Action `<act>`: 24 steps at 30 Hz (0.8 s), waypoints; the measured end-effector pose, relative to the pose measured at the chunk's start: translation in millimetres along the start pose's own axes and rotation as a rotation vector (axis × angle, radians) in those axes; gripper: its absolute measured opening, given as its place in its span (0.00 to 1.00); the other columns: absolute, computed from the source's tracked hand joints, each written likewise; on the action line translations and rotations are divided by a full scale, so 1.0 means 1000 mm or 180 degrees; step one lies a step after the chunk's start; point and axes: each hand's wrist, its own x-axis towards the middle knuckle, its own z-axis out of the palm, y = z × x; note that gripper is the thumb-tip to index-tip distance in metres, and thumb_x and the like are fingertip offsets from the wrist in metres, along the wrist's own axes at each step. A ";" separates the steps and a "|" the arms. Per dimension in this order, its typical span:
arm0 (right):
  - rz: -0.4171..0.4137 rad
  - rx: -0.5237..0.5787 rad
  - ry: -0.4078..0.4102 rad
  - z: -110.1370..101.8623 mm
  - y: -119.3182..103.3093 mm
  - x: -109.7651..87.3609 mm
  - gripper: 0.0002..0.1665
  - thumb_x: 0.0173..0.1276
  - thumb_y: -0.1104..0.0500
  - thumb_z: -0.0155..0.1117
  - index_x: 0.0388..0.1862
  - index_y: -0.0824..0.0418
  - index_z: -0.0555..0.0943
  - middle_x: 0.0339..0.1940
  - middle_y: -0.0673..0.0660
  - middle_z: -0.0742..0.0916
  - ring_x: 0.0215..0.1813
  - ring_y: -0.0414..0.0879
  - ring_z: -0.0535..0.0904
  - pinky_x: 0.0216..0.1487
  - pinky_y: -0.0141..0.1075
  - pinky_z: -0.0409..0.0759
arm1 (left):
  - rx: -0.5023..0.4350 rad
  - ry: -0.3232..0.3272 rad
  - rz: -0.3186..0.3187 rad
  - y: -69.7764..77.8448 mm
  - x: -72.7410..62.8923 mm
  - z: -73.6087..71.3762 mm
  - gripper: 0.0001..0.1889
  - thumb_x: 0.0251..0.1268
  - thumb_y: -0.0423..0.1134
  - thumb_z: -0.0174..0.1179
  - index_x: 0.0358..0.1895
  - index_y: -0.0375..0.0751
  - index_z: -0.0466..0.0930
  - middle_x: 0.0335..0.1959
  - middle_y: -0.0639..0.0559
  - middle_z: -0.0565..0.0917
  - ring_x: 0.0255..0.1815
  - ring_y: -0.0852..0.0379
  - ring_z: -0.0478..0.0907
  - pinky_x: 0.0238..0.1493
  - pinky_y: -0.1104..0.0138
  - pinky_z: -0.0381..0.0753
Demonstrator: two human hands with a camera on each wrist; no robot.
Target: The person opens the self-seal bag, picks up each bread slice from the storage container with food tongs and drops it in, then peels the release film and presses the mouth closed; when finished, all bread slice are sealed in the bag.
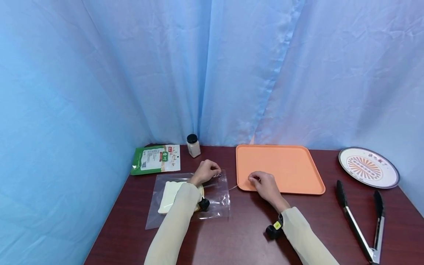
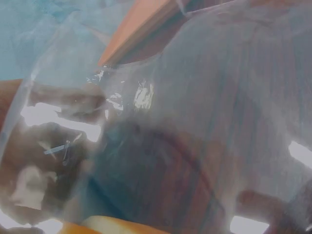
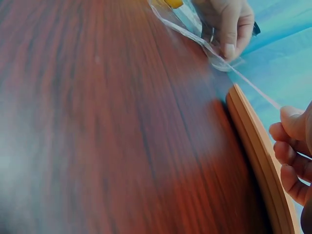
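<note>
A clear plastic bag (image 1: 218, 201) lies on the table with white sliced bread (image 1: 171, 195) inside it. My left hand (image 1: 207, 172) pinches the bag's far right corner between thumb and fingers. From that edge a thin pale strip (image 3: 253, 87) stretches taut to my right hand (image 1: 266, 185), which pinches its other end over the tray's near left corner. Across the left wrist view spreads the see-through bag (image 2: 195, 102), creased and shiny, with a bit of yellowish crust (image 2: 122, 225) at the bottom. My left forearm hides part of the bread.
An orange tray (image 1: 278, 162) sits behind my right hand. At the back left are a green-and-white pouch (image 1: 157, 159) and a black-capped jar (image 1: 193, 147). On the right stand a patterned plate (image 1: 369, 168) and black-tipped tongs (image 1: 361, 232). Blue curtains (image 1: 212, 73) close off the back.
</note>
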 end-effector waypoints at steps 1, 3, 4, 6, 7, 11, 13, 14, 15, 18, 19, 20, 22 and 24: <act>-0.0014 -0.0010 0.0023 -0.001 0.002 -0.001 0.04 0.68 0.60 0.68 0.35 0.59 0.87 0.32 0.53 0.90 0.30 0.38 0.79 0.34 0.33 0.78 | 0.0004 0.0007 0.0012 0.000 0.000 0.000 0.06 0.67 0.31 0.62 0.35 0.37 0.90 0.32 0.46 0.88 0.29 0.60 0.77 0.32 0.72 0.77; -0.0032 -0.0013 0.0055 -0.005 0.004 -0.004 0.03 0.68 0.60 0.68 0.35 0.58 0.87 0.32 0.53 0.90 0.30 0.38 0.79 0.34 0.32 0.78 | 0.0018 0.0019 0.0038 0.000 0.000 0.000 0.06 0.67 0.31 0.63 0.35 0.37 0.90 0.32 0.46 0.88 0.29 0.61 0.76 0.32 0.73 0.76; -0.0041 -0.0013 0.0073 -0.006 0.005 -0.005 0.03 0.68 0.60 0.68 0.34 0.58 0.87 0.32 0.52 0.90 0.30 0.37 0.78 0.34 0.33 0.78 | 0.0023 0.0026 0.0043 0.000 0.000 0.000 0.06 0.67 0.31 0.63 0.35 0.37 0.90 0.32 0.46 0.88 0.29 0.61 0.76 0.31 0.73 0.76; -0.0056 -0.0014 0.0101 -0.009 0.008 -0.008 0.03 0.68 0.61 0.68 0.35 0.58 0.87 0.31 0.52 0.90 0.29 0.36 0.78 0.33 0.32 0.78 | 0.0039 0.0029 0.0054 0.000 0.000 0.001 0.06 0.67 0.31 0.63 0.35 0.37 0.90 0.32 0.46 0.88 0.29 0.61 0.76 0.31 0.73 0.76; -0.0067 -0.0020 0.0115 -0.011 0.010 -0.010 0.03 0.68 0.61 0.69 0.35 0.58 0.87 0.31 0.52 0.90 0.29 0.36 0.78 0.33 0.32 0.78 | 0.0045 0.0026 0.0056 0.000 0.000 0.001 0.06 0.67 0.31 0.63 0.35 0.37 0.90 0.32 0.46 0.88 0.29 0.61 0.76 0.31 0.73 0.76; -0.0078 -0.0053 0.0159 -0.017 0.015 -0.015 0.02 0.67 0.61 0.69 0.34 0.57 0.87 0.30 0.51 0.90 0.28 0.35 0.77 0.32 0.31 0.77 | 0.0053 0.0027 -0.0003 0.001 0.000 0.001 0.06 0.67 0.31 0.63 0.35 0.37 0.90 0.33 0.46 0.88 0.30 0.61 0.77 0.32 0.73 0.76; -0.0095 -0.0082 0.0190 -0.020 0.018 -0.017 0.02 0.67 0.61 0.69 0.34 0.56 0.87 0.31 0.51 0.90 0.28 0.34 0.77 0.33 0.31 0.77 | 0.0047 0.0032 -0.0040 0.002 0.000 0.001 0.06 0.67 0.31 0.63 0.36 0.38 0.90 0.34 0.46 0.88 0.31 0.61 0.77 0.33 0.73 0.76; -0.0103 -0.0090 0.0208 -0.021 0.019 -0.019 0.03 0.68 0.61 0.68 0.34 0.56 0.87 0.31 0.51 0.90 0.28 0.34 0.76 0.33 0.31 0.77 | 0.0050 0.0034 -0.0054 0.002 -0.001 0.001 0.06 0.67 0.31 0.63 0.36 0.38 0.90 0.34 0.46 0.88 0.31 0.61 0.77 0.33 0.73 0.76; -0.0116 -0.0095 0.0228 -0.023 0.020 -0.020 0.03 0.68 0.61 0.68 0.34 0.56 0.87 0.31 0.51 0.90 0.29 0.34 0.77 0.33 0.31 0.77 | 0.0058 0.0035 -0.0056 0.002 -0.001 0.001 0.06 0.67 0.31 0.62 0.36 0.38 0.90 0.34 0.46 0.88 0.31 0.60 0.77 0.33 0.73 0.76; -0.0154 -0.0123 0.0283 -0.027 0.023 -0.024 0.04 0.68 0.61 0.68 0.34 0.58 0.87 0.31 0.52 0.90 0.29 0.35 0.78 0.33 0.32 0.78 | 0.0068 0.0036 -0.0057 0.001 -0.001 0.002 0.06 0.67 0.31 0.63 0.36 0.38 0.90 0.34 0.46 0.89 0.31 0.60 0.77 0.33 0.73 0.77; -0.0160 -0.0132 0.0305 -0.028 0.024 -0.026 0.04 0.68 0.61 0.68 0.34 0.59 0.87 0.31 0.52 0.90 0.29 0.35 0.78 0.33 0.32 0.78 | 0.0070 0.0036 -0.0060 0.001 -0.001 0.002 0.06 0.67 0.31 0.62 0.36 0.38 0.90 0.34 0.46 0.88 0.31 0.60 0.77 0.33 0.73 0.77; -0.0166 -0.0139 0.0321 -0.030 0.025 -0.027 0.03 0.68 0.62 0.68 0.34 0.59 0.87 0.31 0.52 0.90 0.29 0.36 0.78 0.33 0.32 0.78 | 0.0072 0.0034 -0.0064 0.001 0.000 0.002 0.06 0.68 0.31 0.62 0.36 0.37 0.90 0.34 0.46 0.88 0.31 0.60 0.77 0.33 0.73 0.76; -0.0184 -0.0171 0.0357 -0.033 0.026 -0.030 0.02 0.67 0.62 0.69 0.34 0.60 0.87 0.30 0.52 0.90 0.30 0.36 0.78 0.32 0.33 0.78 | 0.0062 0.0034 -0.0072 0.001 0.000 0.002 0.06 0.68 0.31 0.62 0.36 0.37 0.90 0.34 0.46 0.88 0.31 0.60 0.77 0.33 0.72 0.76; -0.0208 -0.0201 0.0398 -0.037 0.028 -0.033 0.02 0.66 0.63 0.70 0.33 0.60 0.86 0.30 0.51 0.89 0.30 0.35 0.78 0.32 0.32 0.78 | 0.0049 0.0034 -0.0088 0.001 0.001 0.003 0.07 0.68 0.31 0.62 0.36 0.37 0.90 0.34 0.46 0.88 0.31 0.60 0.77 0.33 0.73 0.76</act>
